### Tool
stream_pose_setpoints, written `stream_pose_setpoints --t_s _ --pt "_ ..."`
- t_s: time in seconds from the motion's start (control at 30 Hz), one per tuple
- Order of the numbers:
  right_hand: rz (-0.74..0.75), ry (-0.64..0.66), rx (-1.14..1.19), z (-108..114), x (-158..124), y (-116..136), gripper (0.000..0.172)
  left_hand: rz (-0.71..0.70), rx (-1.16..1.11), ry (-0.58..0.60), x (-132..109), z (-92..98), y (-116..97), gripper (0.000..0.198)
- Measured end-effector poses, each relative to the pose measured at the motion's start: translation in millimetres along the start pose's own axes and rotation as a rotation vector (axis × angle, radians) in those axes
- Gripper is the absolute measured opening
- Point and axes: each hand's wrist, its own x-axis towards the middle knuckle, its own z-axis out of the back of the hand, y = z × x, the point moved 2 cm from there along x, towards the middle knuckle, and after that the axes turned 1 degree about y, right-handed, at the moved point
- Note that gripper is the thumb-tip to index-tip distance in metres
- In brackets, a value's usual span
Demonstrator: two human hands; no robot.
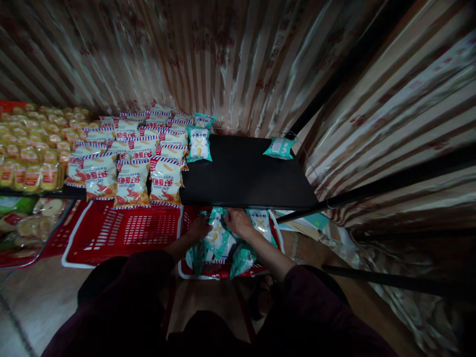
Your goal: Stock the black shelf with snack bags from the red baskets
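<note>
Both hands are over a red basket with a white rim that holds several teal snack bags. My left hand closes on the left edge of a teal bag. On that bag's upper right edge, my right hand has its fingers closed. Another teal bag lies right of my right hand. On the black shelf above, a teal bag stands beside the white and orange snack bags, and another teal bag lies at the right end.
An unfilled red basket sits to the left. Yellow packaged items fill the shelf's left part, with more packages below. A striped curtain hangs behind; black metal bars cross the right side.
</note>
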Motion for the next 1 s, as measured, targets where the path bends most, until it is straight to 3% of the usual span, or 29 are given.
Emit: stream_pose_setpoints --t_s 0.3,0.47,0.57,0.73,1.0 --pt "0.007 -0.011 0.251 -4.7 3.9 -15.1 0.03 -0.012 -0.262 0.007 -12.9 25.9 -3.4 0.041" --pt "-0.042 0.088 0.894 -10.3 4.2 -12.4 0.039 -0.013 -0.383 0.035 -23.2 42.2 3.6 0.035" --pt "-0.054 0.135 1.091 -8.5 0.7 -4.3 0.038 -0.016 -0.538 0.111 -29.7 47.6 6.9 0.035" --pt "-0.012 0.251 1.233 -4.9 -5.3 8.0 0.035 0.015 -0.718 0.243 -40.7 55.3 9.3 0.037" --pt "0.103 0.344 1.115 7.5 -9.2 13.8 0.042 -0.033 -0.634 0.287 -52.6 64.5 9.7 0.038"
